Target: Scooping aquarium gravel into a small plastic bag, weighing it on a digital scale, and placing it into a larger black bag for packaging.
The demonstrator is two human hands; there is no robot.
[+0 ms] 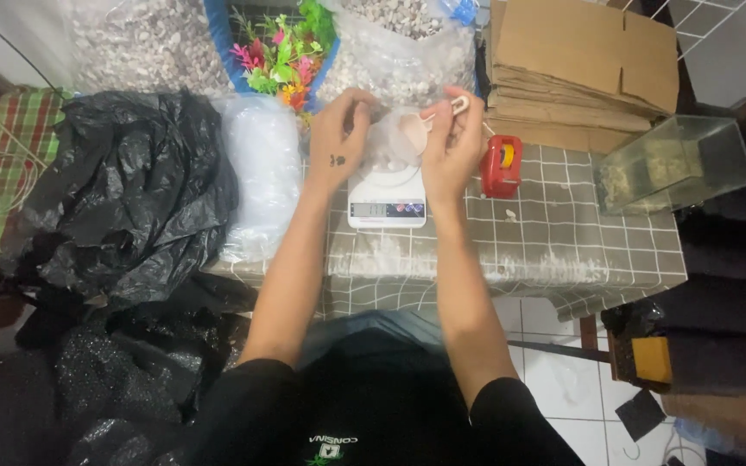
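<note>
Clear plastic bag (390,138) sits on the white scale (387,197), left hand (338,142) pinching its rim, right hand (449,142) pinching a small scoop (416,128) just above; filling looks underway, bag unsealed, gravel sacks (390,52) beyond the grip.

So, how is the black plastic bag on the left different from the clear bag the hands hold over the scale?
The black plastic bag is opaque, large and lies crumpled on the table's left side, untouched. The clear bag is see-through, small and held up over the white scale by the left hand and right hand. Both are thin, soft plastic.
</note>
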